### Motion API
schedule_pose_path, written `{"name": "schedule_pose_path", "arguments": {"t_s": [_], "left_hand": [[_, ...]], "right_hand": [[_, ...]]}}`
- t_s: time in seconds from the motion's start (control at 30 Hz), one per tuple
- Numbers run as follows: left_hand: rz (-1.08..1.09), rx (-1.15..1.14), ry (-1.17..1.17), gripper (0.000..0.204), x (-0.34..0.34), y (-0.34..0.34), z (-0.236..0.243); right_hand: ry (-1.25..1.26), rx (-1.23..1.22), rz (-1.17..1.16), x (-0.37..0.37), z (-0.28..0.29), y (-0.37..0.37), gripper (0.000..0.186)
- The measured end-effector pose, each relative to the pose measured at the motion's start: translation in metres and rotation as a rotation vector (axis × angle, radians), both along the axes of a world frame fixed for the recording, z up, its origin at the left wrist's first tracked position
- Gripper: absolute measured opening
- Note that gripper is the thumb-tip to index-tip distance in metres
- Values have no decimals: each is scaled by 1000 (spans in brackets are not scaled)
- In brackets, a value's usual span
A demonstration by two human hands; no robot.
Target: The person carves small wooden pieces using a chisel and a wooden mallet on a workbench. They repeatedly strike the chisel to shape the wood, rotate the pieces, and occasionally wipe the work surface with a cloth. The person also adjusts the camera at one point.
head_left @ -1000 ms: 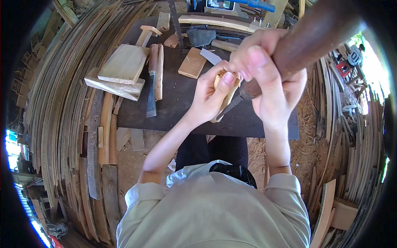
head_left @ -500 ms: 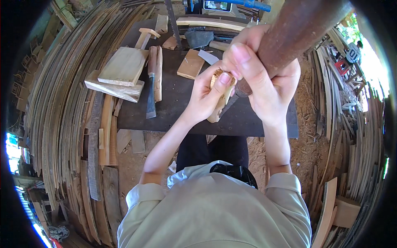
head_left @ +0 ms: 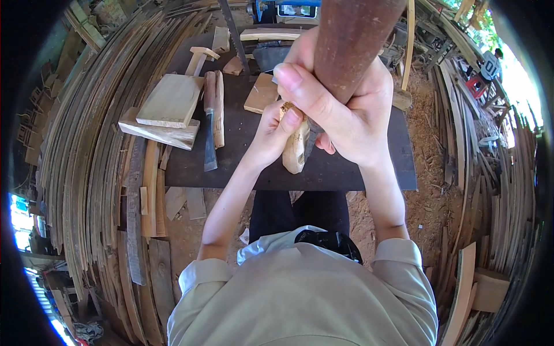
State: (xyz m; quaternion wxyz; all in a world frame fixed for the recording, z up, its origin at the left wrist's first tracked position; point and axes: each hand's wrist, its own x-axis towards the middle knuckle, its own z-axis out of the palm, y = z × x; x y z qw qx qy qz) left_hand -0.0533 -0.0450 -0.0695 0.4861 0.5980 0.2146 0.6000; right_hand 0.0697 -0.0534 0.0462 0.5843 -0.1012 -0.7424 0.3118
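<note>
My left hand [head_left: 273, 135] is closed round a short, carved piece of pale wood [head_left: 295, 151], its thumb lying over the upper end. In my right hand [head_left: 352, 109] is a bladed tool with a thick brown wooden handle [head_left: 359, 49] that rises toward the top of the picture. Its dark metal blade [head_left: 312, 138] lies along the right side of the wood; the tip's exact contact is hard to make out. My right thumb reaches across near the top of the wood. Both hands are above a dark table [head_left: 236, 135].
On the table's left lie a wooden-handled chisel-like tool [head_left: 210, 124], stacked wood blocks [head_left: 167, 101] and a wooden mallet-shaped piece [head_left: 199, 57]. A small block with a nail [head_left: 259, 95] and an upright saw-like blade [head_left: 232, 34] stand farther back. Long planks [head_left: 104, 144] line both sides. A person [head_left: 490, 66] is at far right.
My right hand and the brown handle have swung left. The wood piece has tilted more upright, showing more of its lower end, and my left hand has shifted slightly left.
</note>
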Motion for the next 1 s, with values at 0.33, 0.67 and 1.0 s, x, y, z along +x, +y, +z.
{"name": "schedule_pose_path", "arguments": {"t_s": [0.33, 0.67, 1.0], "left_hand": [[35, 70, -27, 53, 2, -3, -1], [10, 21, -15, 56, -4, 1, -9], [53, 10, -72, 55, -2, -4, -9]], "right_hand": [[93, 6, 34, 0, -8, 11, 15], [133, -15, 121, -6, -6, 9, 15], [53, 21, 83, -5, -4, 7, 16]]}}
